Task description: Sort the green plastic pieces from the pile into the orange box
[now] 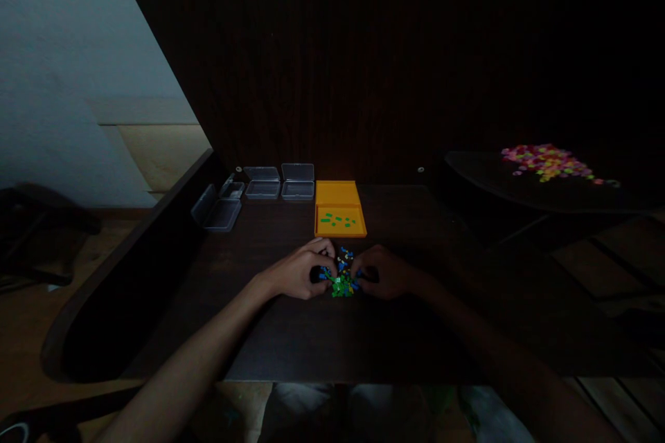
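A small heap of tiny building bricks (341,286), mostly green with blue, yellow and white ones, lies on the dark desk between my hands. My left hand (304,271) reaches in at the heap's left side, thumb and fingers curled into a pinch. Mirroring it on the right, my right hand (387,273) has its thumb and forefinger bent together at the heap's edge. The fingertips are too small and dark to show what they pinch. Just beyond the heap, an open orange box (318,232) holds several green bricks (338,219) spread over its floor.
Open clear plastic boxes (262,190) stand at the desk's back left, another clear box (222,216) nearer its raised left side. On a dark raised surface (478,176) at the right lies a pile of pink, red and yellow pieces (551,163). A dark panel (337,69) rises behind.
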The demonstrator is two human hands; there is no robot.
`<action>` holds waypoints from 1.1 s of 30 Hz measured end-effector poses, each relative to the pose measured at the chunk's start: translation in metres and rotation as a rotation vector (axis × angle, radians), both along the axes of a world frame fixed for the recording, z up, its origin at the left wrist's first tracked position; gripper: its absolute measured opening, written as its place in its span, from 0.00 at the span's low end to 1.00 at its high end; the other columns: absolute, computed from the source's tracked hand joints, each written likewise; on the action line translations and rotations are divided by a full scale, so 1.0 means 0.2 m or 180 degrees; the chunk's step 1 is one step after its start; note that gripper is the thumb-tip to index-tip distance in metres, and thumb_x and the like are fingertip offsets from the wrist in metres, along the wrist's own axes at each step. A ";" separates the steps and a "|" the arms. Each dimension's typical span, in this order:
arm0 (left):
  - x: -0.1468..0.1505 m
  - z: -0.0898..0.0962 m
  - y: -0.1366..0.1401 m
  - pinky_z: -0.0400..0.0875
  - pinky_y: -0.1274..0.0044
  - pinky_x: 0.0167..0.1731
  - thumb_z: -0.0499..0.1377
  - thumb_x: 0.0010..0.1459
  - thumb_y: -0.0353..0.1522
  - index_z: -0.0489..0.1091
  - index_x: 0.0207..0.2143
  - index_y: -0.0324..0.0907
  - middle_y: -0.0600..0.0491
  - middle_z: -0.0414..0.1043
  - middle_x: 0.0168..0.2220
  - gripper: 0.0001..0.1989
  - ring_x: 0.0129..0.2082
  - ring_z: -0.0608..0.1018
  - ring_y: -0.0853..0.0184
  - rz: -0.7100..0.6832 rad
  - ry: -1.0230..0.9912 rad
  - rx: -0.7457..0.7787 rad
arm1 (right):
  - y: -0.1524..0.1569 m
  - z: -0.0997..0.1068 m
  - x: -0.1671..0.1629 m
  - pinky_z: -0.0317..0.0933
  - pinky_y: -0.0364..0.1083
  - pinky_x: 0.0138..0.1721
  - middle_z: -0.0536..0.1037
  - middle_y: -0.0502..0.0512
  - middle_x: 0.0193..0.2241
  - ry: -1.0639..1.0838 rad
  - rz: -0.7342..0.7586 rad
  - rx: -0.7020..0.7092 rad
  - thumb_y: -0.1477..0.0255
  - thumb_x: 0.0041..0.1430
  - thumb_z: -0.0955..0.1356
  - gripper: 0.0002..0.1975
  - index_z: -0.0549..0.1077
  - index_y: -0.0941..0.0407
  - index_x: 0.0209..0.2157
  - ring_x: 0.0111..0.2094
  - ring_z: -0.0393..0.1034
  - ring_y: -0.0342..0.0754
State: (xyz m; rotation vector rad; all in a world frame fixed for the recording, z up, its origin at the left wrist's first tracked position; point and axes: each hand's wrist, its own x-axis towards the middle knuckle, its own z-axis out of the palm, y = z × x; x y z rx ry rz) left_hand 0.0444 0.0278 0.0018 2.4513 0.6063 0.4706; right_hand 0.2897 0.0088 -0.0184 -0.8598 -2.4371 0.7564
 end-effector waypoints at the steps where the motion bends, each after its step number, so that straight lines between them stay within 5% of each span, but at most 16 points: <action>1: 0.00 0.00 0.00 0.67 0.73 0.49 0.61 0.49 0.27 0.76 0.34 0.41 0.49 0.64 0.43 0.08 0.44 0.71 0.63 0.0001 -0.0010 0.0000 | 0.00 0.00 0.00 0.58 0.41 0.28 0.72 0.47 0.20 -0.0027 -0.0008 -0.0005 0.76 0.45 0.67 0.08 0.76 0.57 0.30 0.20 0.64 0.41; 16: 0.01 0.00 0.00 0.67 0.75 0.47 0.61 0.50 0.26 0.75 0.33 0.41 0.50 0.66 0.41 0.06 0.43 0.72 0.65 0.0036 0.0024 -0.0062 | 0.00 0.00 -0.01 0.58 0.40 0.28 0.73 0.48 0.20 -0.0269 -0.0145 -0.0008 0.76 0.46 0.68 0.08 0.77 0.57 0.31 0.22 0.66 0.41; 26: 0.01 0.00 0.01 0.67 0.74 0.46 0.60 0.51 0.26 0.75 0.31 0.41 0.50 0.69 0.39 0.05 0.41 0.72 0.65 -0.0003 -0.0102 -0.0072 | 0.02 0.01 -0.01 0.57 0.41 0.27 0.73 0.49 0.21 0.0224 -0.0053 -0.0093 0.73 0.52 0.68 0.04 0.76 0.58 0.28 0.21 0.64 0.40; 33: 0.01 0.02 0.03 0.68 0.76 0.40 0.57 0.56 0.27 0.71 0.33 0.39 0.52 0.73 0.32 0.04 0.35 0.73 0.68 0.0214 -0.0530 -0.0102 | 0.09 0.02 0.02 0.58 0.43 0.27 0.71 0.52 0.25 0.0951 -0.1174 0.0154 0.68 0.56 0.69 0.08 0.77 0.57 0.29 0.26 0.64 0.43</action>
